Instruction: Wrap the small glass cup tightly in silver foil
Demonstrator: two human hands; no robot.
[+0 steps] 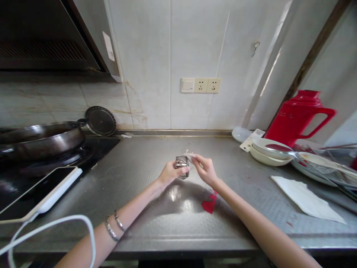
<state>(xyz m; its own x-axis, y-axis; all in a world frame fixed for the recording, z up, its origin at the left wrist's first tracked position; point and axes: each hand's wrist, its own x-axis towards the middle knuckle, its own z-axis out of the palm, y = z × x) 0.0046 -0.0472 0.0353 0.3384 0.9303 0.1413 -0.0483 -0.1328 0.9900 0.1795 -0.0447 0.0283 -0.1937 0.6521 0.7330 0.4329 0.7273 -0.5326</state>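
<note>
Near the middle of the view, my left hand (170, 172) is wrapped round a small clear glass jar (182, 162) with dark markings, held above the metal counter (145, 219). My right hand (205, 169) pinches a thin piece of clear plastic film (189, 155) at the jar's upper right edge. The film reaches over the top of the jar. Below my right hand, a torn red piece (209, 203) lies on the counter.
At left are a pan (41, 141) on the stove and a phone (39, 193) with a white cable. At right stand a red thermos (295, 119), stacked bowls (270, 158), dishes and a white napkin (306, 197). A round lid (100, 121) leans on the wall.
</note>
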